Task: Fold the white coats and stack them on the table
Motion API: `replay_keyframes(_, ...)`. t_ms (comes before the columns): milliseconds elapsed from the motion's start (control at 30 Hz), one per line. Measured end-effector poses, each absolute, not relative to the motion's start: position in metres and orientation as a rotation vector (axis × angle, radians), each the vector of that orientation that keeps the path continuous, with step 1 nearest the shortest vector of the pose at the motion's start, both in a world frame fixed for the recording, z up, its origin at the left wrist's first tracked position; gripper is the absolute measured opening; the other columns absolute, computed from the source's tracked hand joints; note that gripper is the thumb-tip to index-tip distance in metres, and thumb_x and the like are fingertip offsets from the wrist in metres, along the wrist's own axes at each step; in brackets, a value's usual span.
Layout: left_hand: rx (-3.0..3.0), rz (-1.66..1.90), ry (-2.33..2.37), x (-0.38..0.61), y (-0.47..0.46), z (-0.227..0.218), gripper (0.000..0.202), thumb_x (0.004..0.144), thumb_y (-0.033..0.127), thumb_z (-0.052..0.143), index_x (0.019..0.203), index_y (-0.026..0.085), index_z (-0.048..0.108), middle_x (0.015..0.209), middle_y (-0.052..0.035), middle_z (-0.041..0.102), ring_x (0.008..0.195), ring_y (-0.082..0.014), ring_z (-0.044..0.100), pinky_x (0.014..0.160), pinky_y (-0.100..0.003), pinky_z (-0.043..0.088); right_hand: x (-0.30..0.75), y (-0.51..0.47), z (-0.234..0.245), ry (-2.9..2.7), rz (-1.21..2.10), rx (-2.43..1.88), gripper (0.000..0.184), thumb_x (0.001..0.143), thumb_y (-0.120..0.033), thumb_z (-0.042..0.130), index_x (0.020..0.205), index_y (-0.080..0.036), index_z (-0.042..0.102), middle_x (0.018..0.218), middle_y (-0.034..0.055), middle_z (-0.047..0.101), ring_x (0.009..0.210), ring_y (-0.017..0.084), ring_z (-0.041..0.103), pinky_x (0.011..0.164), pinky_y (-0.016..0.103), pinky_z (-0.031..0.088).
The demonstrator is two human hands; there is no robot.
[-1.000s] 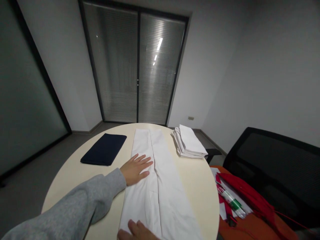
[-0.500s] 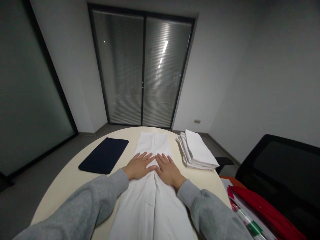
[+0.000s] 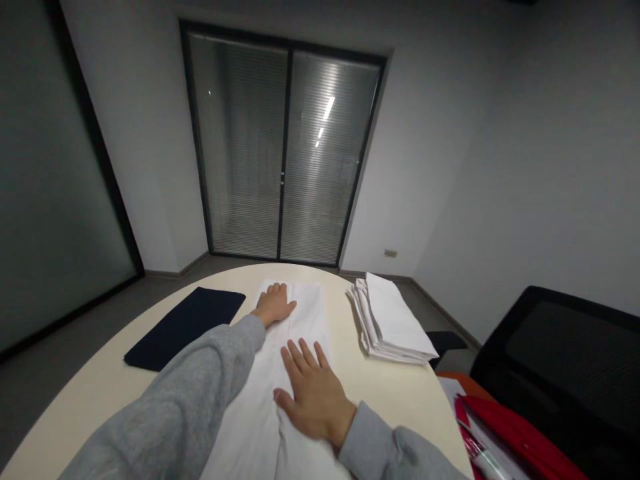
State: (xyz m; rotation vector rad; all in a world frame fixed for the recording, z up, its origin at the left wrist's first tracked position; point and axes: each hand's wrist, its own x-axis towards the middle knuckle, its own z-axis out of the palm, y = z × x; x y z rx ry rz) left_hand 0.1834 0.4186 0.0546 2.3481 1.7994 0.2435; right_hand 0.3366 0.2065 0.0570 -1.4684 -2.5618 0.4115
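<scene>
A long white garment (image 3: 305,313), perhaps trousers, lies lengthwise down the middle of the table, its near end running out of the picture. My left hand (image 3: 275,305) rests flat near the far end of the white cloth, fingers stretched forward. Closer to me, my right hand (image 3: 315,393) is over the cloth with its fingers spread and the palm down; whether it presses or hovers I cannot tell. Neither hand holds anything. To the left lies a folded dark navy cloth (image 3: 185,327), partly behind my left sleeve. A stack of folded white cloths (image 3: 393,320) sits on the right.
The round cream table (image 3: 400,400) carries all the cloths. At the right stands a black mesh chair (image 3: 565,360), with red fabric (image 3: 515,433) and other items beside the table edge. A glass door with blinds (image 3: 250,153) is at the back.
My left hand has slid forward to the far end of the white cloth. My right hand has come back toward me, fingers spreading. The view has shifted slightly.
</scene>
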Motion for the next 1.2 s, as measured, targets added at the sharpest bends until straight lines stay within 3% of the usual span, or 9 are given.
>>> replay_keyframes(133, 2.175, 0.171, 1.996, 0.164, 0.435, 0.062, 0.044, 0.1, 0.045, 0.063, 0.133, 0.017, 0.06, 0.134, -0.0127, 0.063, 0.117, -0.0286, 0.064, 0.098, -0.051, 0.054, 0.32, 0.188, 0.06, -2.574, 0.478, -1.371, 0.082, 0.1, -0.066, 0.04, 0.165, -0.021, 0.019, 0.171, 0.0097, 0.012, 0.159, 0.031, 0.001, 0.127, 0.059, -0.006)
replay_keyframes(367, 2.062, 0.246, 2.106, 0.161, 0.44, 0.061, 0.035, 0.1, 0.04, 0.065, 0.126, 0.017, 0.064, 0.126, -0.0095, 0.066, 0.106, -0.0238, 0.068, 0.091, -0.046, 0.058, 0.314, 0.189, 0.062, -2.524, 0.515, -1.404, 0.081, 0.097, -0.061, 0.051, 0.164, -0.021, 0.027, 0.171, 0.0111, 0.016, 0.159, 0.034, 0.004, 0.127, 0.06, -0.006)
replay_keyframes(467, 2.074, 0.364, 2.134, 0.168, 0.432, 0.056, 0.033, 0.104, 0.041, 0.056, 0.123, 0.016, 0.064, 0.118, -0.0106, 0.071, 0.105, -0.0253, 0.069, 0.091, -0.046, 0.056, 0.318, 0.192, 0.067, -2.507, 0.59, -1.359, 0.079, 0.097, -0.062, 0.05, 0.163, -0.022, 0.03, 0.17, 0.01, 0.021, 0.159, 0.035, 0.009, 0.127, 0.06, -0.004)
replay_keyframes(600, 2.093, 0.529, 2.153, 0.169, 0.425, 0.051, 0.037, 0.107, 0.033, 0.033, 0.121, 0.017, 0.063, 0.11, -0.0156, 0.075, 0.104, -0.0313, 0.073, 0.084, -0.043, 0.054, 0.326, 0.199, 0.071, -2.434, 0.632, -1.409, 0.072, 0.098, -0.058, 0.05, 0.16, -0.023, 0.037, 0.164, 0.008, 0.039, 0.155, 0.03, 0.027, 0.129, 0.055, 0.005)
replay_keyframes(700, 2.076, 0.604, 2.17, 0.165, 0.427, 0.049, 0.044, 0.108, 0.033, 0.022, 0.121, 0.019, 0.061, 0.112, -0.0159, 0.075, 0.101, -0.0308, 0.073, 0.079, -0.04, 0.053, 0.331, 0.204, 0.069, -2.428, 0.584, -1.459, 0.067, 0.1, -0.056, 0.046, 0.158, -0.024, 0.041, 0.166, 0.0071, 0.035, 0.156, 0.03, 0.026, 0.129, 0.054, 0.005)
replay_keyframes(800, 2.093, 0.613, 2.155, 0.166, 0.427, 0.045, 0.042, 0.108, 0.034, 0.023, 0.12, 0.019, 0.061, 0.112, -0.0161, 0.075, 0.102, -0.0303, 0.073, 0.08, -0.04, 0.052, 0.331, 0.208, 0.065, -2.503, 0.59, -1.426, 0.071, 0.1, -0.062, 0.044, 0.16, -0.025, 0.038, 0.169, 0.0072, 0.027, 0.158, 0.032, 0.018, 0.129, 0.055, 0.002)
replay_keyframes(967, 2.162, 0.528, 2.066, 0.169, 0.428, 0.036, 0.03, 0.106, 0.036, 0.046, 0.118, 0.015, 0.065, 0.11, -0.0121, 0.074, 0.1, -0.0277, 0.072, 0.089, -0.047, 0.055, 0.331, 0.207, 0.064, -2.517, 0.555, -1.434, 0.068, 0.102, -0.062, 0.04, 0.161, -0.027, 0.036, 0.17, 0.0063, 0.025, 0.158, 0.031, 0.016, 0.129, 0.055, 0.001)
replay_keyframes(1067, 2.214, 0.502, 1.97, 0.162, 0.434, 0.034, 0.032, 0.102, 0.042, 0.06, 0.121, 0.017, 0.065, 0.117, -0.0085, 0.07, 0.102, -0.0229, 0.069, 0.093, -0.046, 0.057, 0.331, 0.205, 0.066, -2.509, 0.549, -1.433, 0.064, 0.103, -0.059, 0.04, 0.16, -0.029, 0.037, 0.169, 0.0048, 0.027, 0.158, 0.029, 0.018, 0.129, 0.053, 0.002)
replay_keyframes(1200, 2.338, 0.463, 1.761, 0.146, 0.43, 0.031, 0.031, 0.102, 0.037, 0.062, 0.126, 0.019, 0.065, 0.132, -0.0101, 0.066, 0.117, -0.0252, 0.065, 0.102, -0.05, 0.053, 0.332, 0.204, 0.067, -2.515, 0.543, -1.427, 0.061, 0.104, -0.053, 0.041, 0.159, -0.029, 0.038, 0.169, 0.0053, 0.029, 0.158, 0.029, 0.02, 0.129, 0.055, 0.005)
